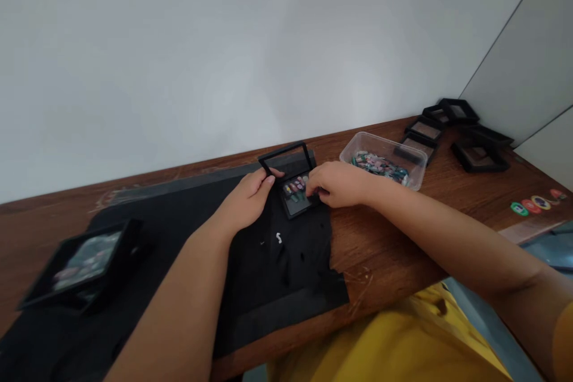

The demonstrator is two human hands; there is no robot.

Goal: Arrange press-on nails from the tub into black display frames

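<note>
A small black case (299, 208) lies with its framed lid (286, 150) raised on the black mat. Rows of false nails (295, 185), pink, patterned and dark green, fill its upper part. My left hand (252, 196) is closed on the case's left side, near the hinge, thumb on top. From the right, my right hand (339, 184) reaches over the case with fingers bent and pinched at the right end of the nails. Whatever is between those fingertips is hidden. Just behind my right wrist, a clear plastic tub (421, 168) holds many loose, colourful false nails (378, 165).
Several black frame-like cases (480, 156) sit at the back right by the wall. A stack of filled cases (83, 262) stands on the mat (179, 233) at left. White scraps (279, 238) lie in front. Round stickers (530, 206) mark the wooden table's (394, 256) right edge.
</note>
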